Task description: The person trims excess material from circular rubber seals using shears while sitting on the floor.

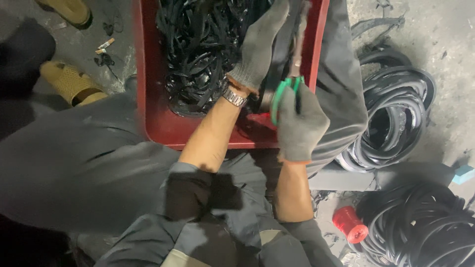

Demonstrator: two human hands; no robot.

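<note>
Green-handled scissors (289, 89), blades pointing up, sit clamped in the gloved right hand (302, 123). Gloved left hand (260, 47) has fingers closed around a black rubber strip (283, 47) above the red tray (153, 113).

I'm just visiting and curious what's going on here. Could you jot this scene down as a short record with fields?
Left hand: grey-gloved left hand grips a black rubber strip over the tray
Right hand: grey-gloved right hand holds green-handled scissors, blades at the strip
Tray: red tray on the lap, full of black rubber offcuts
Wrist: metal wristwatch
Floor, right: coils of black rubber rings, red spool
Floor, left: tan sandals
</note>
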